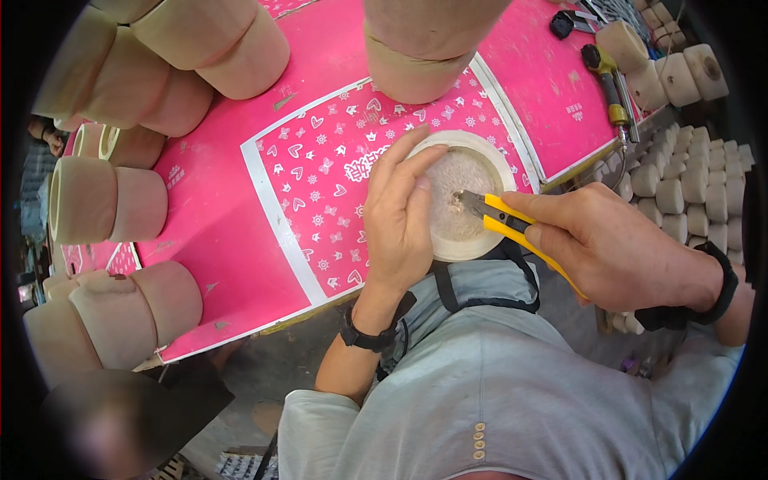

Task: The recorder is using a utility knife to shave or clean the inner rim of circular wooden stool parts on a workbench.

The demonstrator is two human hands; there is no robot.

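Observation:
A round pale bowl-like piece with a greyish, rough-looking hollow sits at the near edge of the table, in front of me. My left hand holds it from the left, with fingertips over the rim and the thumb along its side. A yellow-and-black utility knife is gripped in my right hand. The knife's grey tip touches or nearly touches a small broken, brownish spot near the middle of the hollow. How deep the tip reaches I cannot tell.
Stacked rounded beige pieces line the table's left side, and a tall stack stands just beyond the bowl. The pink patterned table cover has white taped strips. A yellow-and-black power tool lies at right. Many small pieces are piled beyond it.

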